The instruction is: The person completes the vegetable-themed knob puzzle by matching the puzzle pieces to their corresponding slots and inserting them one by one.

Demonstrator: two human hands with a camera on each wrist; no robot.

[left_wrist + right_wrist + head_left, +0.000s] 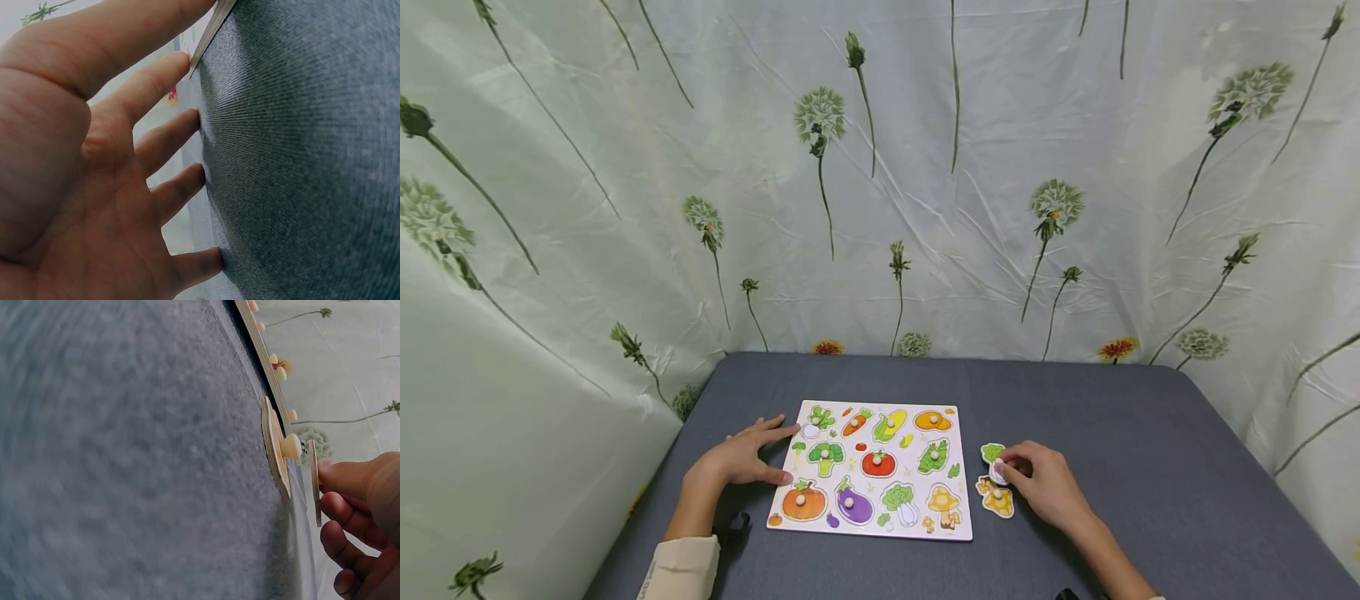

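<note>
A white peg puzzle board [842, 460] with vegetable pictures lies on the table; most of its pieces carry round knobs. My left hand [743, 455] spreads its fingers at the board's left side, with thumb and index fingertips on the edge. In the left wrist view, the other fingertips [194, 119] meet the cloth. My right hand [1047, 482] pinches a green-and-white bok choy puzzle piece [992, 452], raised off the table in the right wrist view. A yellow mushroom puzzle piece [997, 502] lies close beneath it, knob up. The bok choy and mushroom places [901, 502] on the board show no knobs.
Dark grey cloth covers the table [1150, 467]. Behind it and along the sides hangs a pale curtain [910, 208] printed with dandelions. A small black object [739, 523] sits by the left wrist.
</note>
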